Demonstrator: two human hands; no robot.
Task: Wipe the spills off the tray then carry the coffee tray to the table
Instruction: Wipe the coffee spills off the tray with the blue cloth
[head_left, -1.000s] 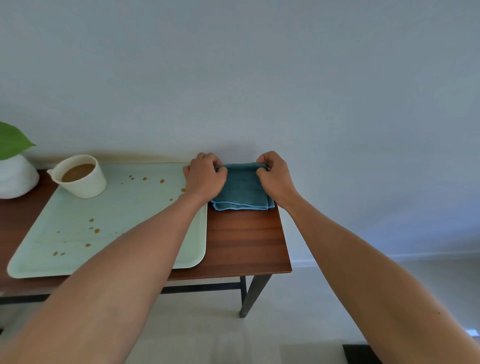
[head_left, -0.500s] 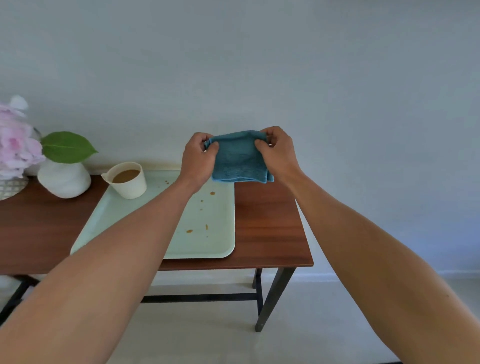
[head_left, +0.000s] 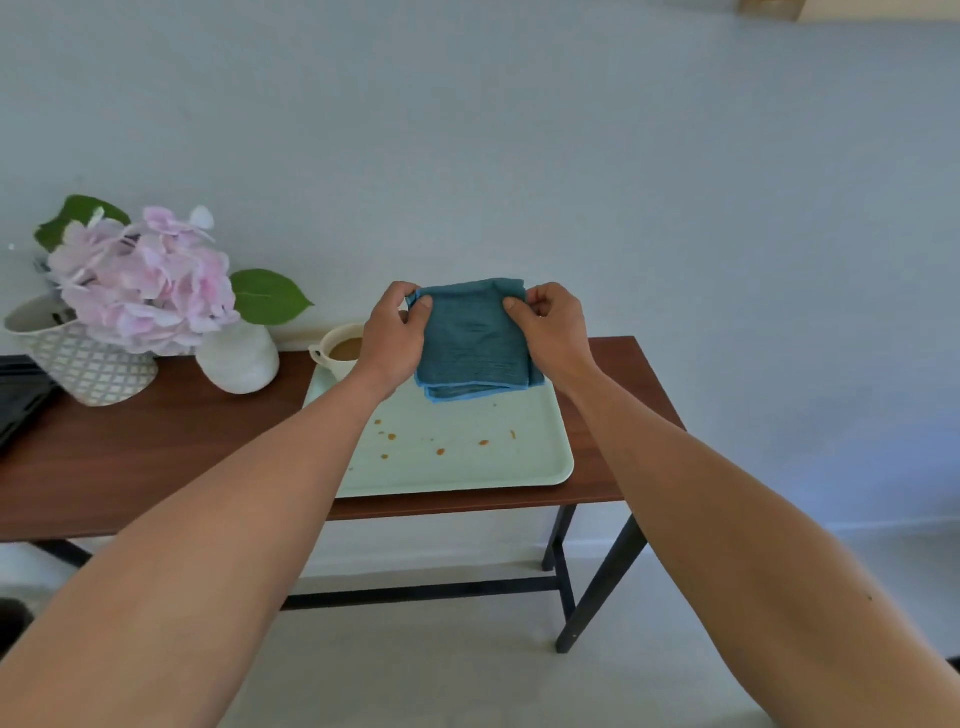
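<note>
Left hand (head_left: 395, 338) & right hand (head_left: 553, 332) are pinching top corners of folded teal cloth (head_left: 470, 345), hanging over far half of mint tray (head_left: 540, 467). Coffee spills (head_left: 440, 451) are lying directly below/nearer; both hands approx. equidistant.

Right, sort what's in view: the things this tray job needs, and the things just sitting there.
Needed:
- blue cloth, gripped by left hand and right hand
- pale green tray with brown spills
- cup of coffee on the tray

Just sitting there:
- white vase with pink flowers
- patterned pot
- dark object at the left edge
</note>
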